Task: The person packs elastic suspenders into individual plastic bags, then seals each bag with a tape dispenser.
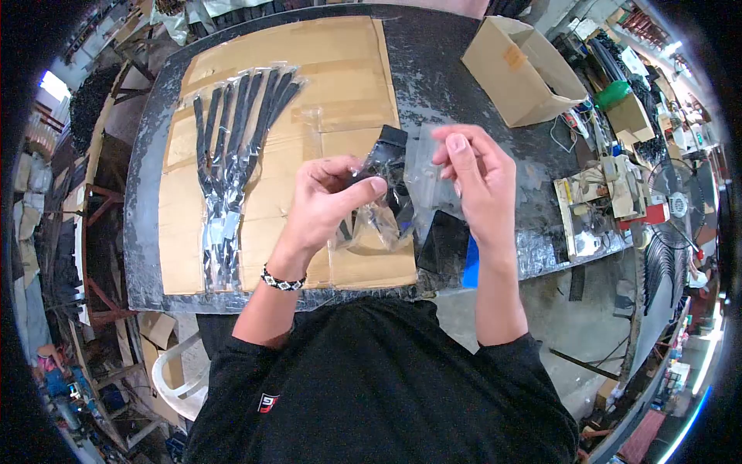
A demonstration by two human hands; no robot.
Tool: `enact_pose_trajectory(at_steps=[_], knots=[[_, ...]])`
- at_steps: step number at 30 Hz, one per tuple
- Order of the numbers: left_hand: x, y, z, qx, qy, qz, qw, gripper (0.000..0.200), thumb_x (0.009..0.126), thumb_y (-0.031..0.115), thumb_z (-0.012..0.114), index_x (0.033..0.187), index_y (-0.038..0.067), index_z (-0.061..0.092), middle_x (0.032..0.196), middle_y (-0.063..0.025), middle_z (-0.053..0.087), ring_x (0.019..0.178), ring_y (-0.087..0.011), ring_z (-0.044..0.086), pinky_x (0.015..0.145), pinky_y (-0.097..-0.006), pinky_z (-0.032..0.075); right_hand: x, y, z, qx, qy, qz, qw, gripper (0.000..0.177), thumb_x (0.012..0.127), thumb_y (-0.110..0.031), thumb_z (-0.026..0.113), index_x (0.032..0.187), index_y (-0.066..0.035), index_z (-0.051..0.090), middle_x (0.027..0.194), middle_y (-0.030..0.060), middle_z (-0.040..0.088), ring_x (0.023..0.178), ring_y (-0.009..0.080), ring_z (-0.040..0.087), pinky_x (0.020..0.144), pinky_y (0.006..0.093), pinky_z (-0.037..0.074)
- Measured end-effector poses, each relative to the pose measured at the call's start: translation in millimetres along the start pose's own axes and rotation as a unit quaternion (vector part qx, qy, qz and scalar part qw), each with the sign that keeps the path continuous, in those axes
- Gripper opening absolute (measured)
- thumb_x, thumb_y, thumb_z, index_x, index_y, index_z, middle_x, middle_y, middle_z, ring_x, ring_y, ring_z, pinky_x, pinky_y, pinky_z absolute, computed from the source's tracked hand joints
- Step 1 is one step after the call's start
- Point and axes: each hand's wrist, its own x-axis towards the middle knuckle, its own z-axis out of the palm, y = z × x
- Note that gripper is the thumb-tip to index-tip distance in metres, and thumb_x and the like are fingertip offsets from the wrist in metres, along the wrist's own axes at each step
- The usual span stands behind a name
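Note:
Over the cardboard, my left hand (328, 193) grips a folded black strap (393, 138) between thumb and fingers. Clear plastic bag (421, 166) hangs around and beside the strap, crumpled at its lower end. My right hand (479, 174) has its fingers curled in a pinch at the bag's upper right edge. Farther left, several long black straps in clear sleeves (232, 174) lie fanned out on the cardboard sheet (340, 69). Below my right hand, a flat black piece (444, 241) rests beside a blue item (471, 263) near the table's front edge.
An open cardboard box (525, 73) stands at the back right of the dark, worn table (433, 46). A wooden tray of small items (591, 213) sits at the right edge. A fan (676, 203) is beyond it, and a white chair (174, 379) stands at lower left.

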Motion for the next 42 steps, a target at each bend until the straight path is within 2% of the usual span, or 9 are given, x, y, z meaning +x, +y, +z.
enact_pose_trajectory(at_steps=[2, 10, 16, 19, 28, 31, 35, 39, 42], knots=[[-1, 1, -2, -0.025, 0.004, 0.005, 1.0, 0.011, 0.085, 0.001, 0.074, 0.096, -0.003, 0.074, 0.083, -0.0045, 0.073, 0.071, -0.0074, 0.065, 0.065, -0.0213, 0.05, -3, 4, -8, -0.044, -0.027, 0.032, 0.998, 0.018, 0.096, -0.017, 0.066, 0.099, 0.001, 0.069, 0.087, -0.0018, 0.066, 0.077, 0.002, 0.054, 0.066, 0.0195, 0.042], [-3, 0, -4, -0.041, -0.016, -0.006, 0.999, 0.013, 0.084, -0.001, 0.074, 0.097, -0.003, 0.074, 0.086, -0.0053, 0.073, 0.075, -0.0081, 0.066, 0.069, -0.022, 0.051, -11, 13, 10, 0.012, -0.091, -0.031, 0.995, 0.015, 0.088, -0.013, 0.074, 0.092, 0.0, 0.068, 0.087, 0.0024, 0.065, 0.079, 0.0083, 0.057, 0.069, 0.024, 0.045], [-6, -1, -7, -0.046, -0.015, -0.018, 0.999, 0.013, 0.083, -0.001, 0.075, 0.097, -0.002, 0.073, 0.087, -0.0051, 0.073, 0.075, -0.0078, 0.065, 0.069, -0.0221, 0.051, -14, 13, 13, -0.023, -0.078, -0.069, 0.994, 0.014, 0.089, -0.013, 0.073, 0.091, -0.001, 0.067, 0.086, 0.0037, 0.064, 0.078, 0.0102, 0.057, 0.069, 0.0254, 0.045], [-6, -4, -7, -0.045, 0.005, -0.016, 0.999, 0.013, 0.083, -0.001, 0.075, 0.096, -0.002, 0.073, 0.086, -0.005, 0.073, 0.075, -0.0072, 0.065, 0.067, -0.0214, 0.051, -14, 11, 14, 0.023, -0.07, -0.022, 0.997, 0.014, 0.089, -0.013, 0.072, 0.091, -0.001, 0.066, 0.085, 0.0038, 0.064, 0.079, 0.0117, 0.058, 0.071, 0.0268, 0.046], [-10, -6, -9, -0.008, 0.002, 0.0, 1.0, 0.012, 0.082, -0.003, 0.076, 0.093, -0.001, 0.073, 0.082, -0.0027, 0.071, 0.071, -0.0053, 0.063, 0.063, -0.0196, 0.048, -11, 19, 8, 0.025, -0.156, -0.061, 0.985, 0.014, 0.089, -0.01, 0.07, 0.087, 0.001, 0.061, 0.089, 0.0043, 0.06, 0.085, 0.0126, 0.055, 0.077, 0.0281, 0.044], [-12, -3, -1, -0.002, 0.018, 0.0, 1.0, 0.01, 0.081, -0.001, 0.077, 0.09, 0.0, 0.072, 0.076, 0.001, 0.068, 0.066, -0.0022, 0.058, 0.058, -0.0187, 0.043, -12, 19, 14, 0.035, -0.141, -0.037, 0.989, 0.017, 0.087, -0.013, 0.072, 0.086, 0.001, 0.062, 0.084, 0.0053, 0.062, 0.08, 0.0127, 0.056, 0.074, 0.0289, 0.046], [-12, -17, -7, 0.143, -0.002, 0.039, 0.989, 0.011, 0.083, 0.009, 0.079, 0.089, 0.002, 0.073, 0.066, 0.0077, 0.059, 0.059, 0.0014, 0.046, 0.05, -0.0202, 0.028, -12, 20, 18, 0.01, -0.11, 0.011, 0.994, 0.021, 0.084, -0.017, 0.074, 0.084, 0.002, 0.063, 0.076, 0.0052, 0.062, 0.073, 0.0117, 0.055, 0.069, 0.0291, 0.047], [-18, -1, -1, 0.133, -0.02, 0.022, 0.991, 0.015, 0.087, 0.013, 0.077, 0.093, 0.0, 0.073, 0.073, 0.004, 0.064, 0.065, -0.0011, 0.052, 0.057, -0.0193, 0.038, -16, 22, 16, 0.009, -0.11, -0.002, 0.994, 0.021, 0.086, -0.012, 0.073, 0.081, -0.002, 0.055, 0.078, -0.0018, 0.051, 0.076, 0.0078, 0.048, 0.07, 0.026, 0.041], [-15, 0, 3, 0.076, 0.025, 0.024, 0.997, 0.016, 0.09, 0.013, 0.075, 0.095, -0.002, 0.073, 0.078, 0.0007, 0.067, 0.071, -0.0035, 0.056, 0.062, -0.02, 0.043, -17, 24, 16, 0.018, -0.111, -0.026, 0.993, 0.026, 0.084, -0.019, 0.075, 0.081, 0.001, 0.059, 0.073, 0.0041, 0.057, 0.073, 0.0107, 0.052, 0.069, 0.0281, 0.044]])
